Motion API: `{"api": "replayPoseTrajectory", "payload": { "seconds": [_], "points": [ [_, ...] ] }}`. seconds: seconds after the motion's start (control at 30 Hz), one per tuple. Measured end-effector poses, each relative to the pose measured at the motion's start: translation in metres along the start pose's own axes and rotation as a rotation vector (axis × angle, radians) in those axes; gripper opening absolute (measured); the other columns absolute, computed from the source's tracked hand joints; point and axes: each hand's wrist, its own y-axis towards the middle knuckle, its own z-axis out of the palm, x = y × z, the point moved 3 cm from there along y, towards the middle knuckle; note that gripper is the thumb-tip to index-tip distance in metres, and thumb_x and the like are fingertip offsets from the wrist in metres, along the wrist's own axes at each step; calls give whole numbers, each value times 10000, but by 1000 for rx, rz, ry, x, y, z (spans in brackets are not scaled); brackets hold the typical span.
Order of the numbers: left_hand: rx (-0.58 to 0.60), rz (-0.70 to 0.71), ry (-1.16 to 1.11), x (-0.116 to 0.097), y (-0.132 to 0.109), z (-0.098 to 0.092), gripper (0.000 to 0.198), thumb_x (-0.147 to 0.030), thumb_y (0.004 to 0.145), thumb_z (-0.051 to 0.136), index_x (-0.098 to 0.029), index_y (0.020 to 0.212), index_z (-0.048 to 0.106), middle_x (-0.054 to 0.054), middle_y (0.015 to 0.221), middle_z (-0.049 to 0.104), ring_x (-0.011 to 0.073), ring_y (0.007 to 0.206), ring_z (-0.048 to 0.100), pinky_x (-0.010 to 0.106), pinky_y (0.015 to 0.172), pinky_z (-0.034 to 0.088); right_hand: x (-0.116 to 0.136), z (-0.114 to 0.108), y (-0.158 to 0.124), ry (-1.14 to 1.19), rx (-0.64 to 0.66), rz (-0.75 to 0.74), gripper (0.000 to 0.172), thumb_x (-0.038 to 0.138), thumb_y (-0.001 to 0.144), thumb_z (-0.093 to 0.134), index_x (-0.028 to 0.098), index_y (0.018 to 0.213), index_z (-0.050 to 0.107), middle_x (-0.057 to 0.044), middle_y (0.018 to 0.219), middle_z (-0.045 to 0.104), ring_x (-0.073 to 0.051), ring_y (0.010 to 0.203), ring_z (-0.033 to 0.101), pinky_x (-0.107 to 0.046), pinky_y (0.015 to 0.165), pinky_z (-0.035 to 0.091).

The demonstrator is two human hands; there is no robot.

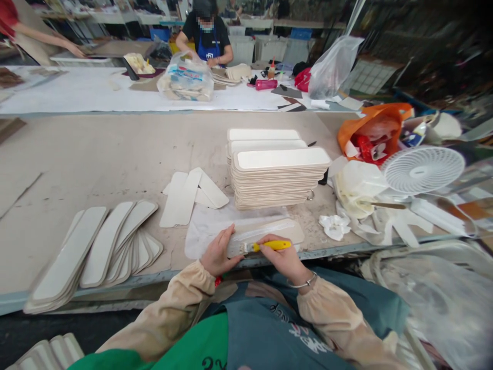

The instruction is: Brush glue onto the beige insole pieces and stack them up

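A long beige panel with rounded ends (290, 231) lies on a thin white sheet (202, 223) at the table's near edge. My left hand (221, 253) rests on the panel's left end, thumb apart from the fingers. My right hand (281, 259) is closed around the yellow handle of a flat brush (278, 245). The brush's bristle end points left and touches the panel close to my left thumb. A whitish wet-looking streak runs along the panel. Just behind stands a tall stack of similar panels (279, 177) with white tops.
Fanned white-topped pieces (94, 246) lie at left, beside several loose white strips (181, 198). To the right are crumpled white paper (334, 226), a white round fan grille (423, 167) and an orange bag (375, 131). A co-worker (206, 38) stands at the far table.
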Motion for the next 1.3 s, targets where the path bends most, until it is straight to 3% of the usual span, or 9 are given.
{"api": "replayPoseTrajectory", "payload": {
  "seconds": [0.13, 0.37, 0.6, 0.7, 0.83, 1.0, 1.1, 1.17, 1.3],
  "points": [
    [16, 5, 11, -1, 0, -1, 907, -315, 731, 677, -170, 1466, 166, 163, 1286, 478, 289, 1208, 494, 446, 1021, 449, 3, -23, 0, -61, -115, 11, 117, 257, 774, 599, 183, 790, 689, -19, 732, 668, -161, 682, 587, -271, 640, 459],
    [5, 34, 45, 0, 0, 0, 867, -333, 768, 652, -175, 1471, 171, 163, 1310, 479, 292, 1220, 496, 445, 1023, 450, -6, -2, 0, 54, -62, 38, 141, 283, 781, 590, 179, 805, 682, -20, 745, 663, -155, 686, 585, -278, 652, 467],
    [-2, 33, 67, 0, 1, -1, 825, -343, 773, 644, -182, 1459, 217, 156, 1306, 498, 293, 1203, 517, 443, 1021, 454, -24, -105, -9, -201, -372, 69, 175, 326, 767, 598, 174, 801, 678, -33, 747, 671, -182, 679, 601, -311, 665, 471],
    [-10, 35, 74, 0, 1, -1, 810, -339, 774, 640, -175, 1453, 231, 161, 1302, 491, 293, 1202, 514, 444, 1024, 450, -11, -123, -17, -397, -476, -26, 164, 301, 799, 570, 184, 830, 680, -53, 806, 689, -208, 755, 630, -331, 723, 486],
    [2, 34, 83, 0, 0, 0, 809, -344, 777, 638, -183, 1454, 228, 162, 1302, 481, 296, 1197, 514, 449, 1018, 455, 12, -85, -25, -773, -457, -270, 168, 216, 843, 512, 186, 905, 666, -83, 860, 681, -219, 811, 624, -336, 754, 485],
    [-3, 52, 95, -1, 0, 0, 839, -352, 785, 641, -188, 1466, 179, 166, 1294, 470, 296, 1197, 506, 457, 1013, 460, 29, -4, -29, -1116, -132, -364, 115, 121, 796, 521, 177, 740, 605, -85, 731, 606, -225, 724, 556, -318, 629, 439],
    [-28, 65, 77, -2, 0, 0, 839, -340, 781, 642, -206, 1466, 176, 154, 1277, 479, 292, 1187, 516, 451, 993, 477, 41, 26, -32, -904, 49, -474, 98, 142, 811, 529, 185, 780, 611, -64, 749, 615, -205, 749, 566, -308, 682, 454],
    [-35, 72, 73, -2, 0, 0, 828, -338, 783, 638, -210, 1463, 184, 150, 1266, 484, 290, 1180, 523, 449, 985, 483, 42, 29, -32, -642, 81, -455, 130, 160, 841, 515, 192, 855, 640, -50, 788, 644, -183, 778, 594, -295, 738, 469],
    [-18, 62, 90, -1, 1, 0, 814, -353, 782, 646, -195, 1450, 208, 159, 1286, 477, 292, 1192, 514, 452, 1004, 469, 12, -7, -23, -169, -115, -146, 133, 225, 842, 539, 203, 849, 670, -30, 819, 685, -167, 779, 636, -279, 742, 496]
  ]
}}
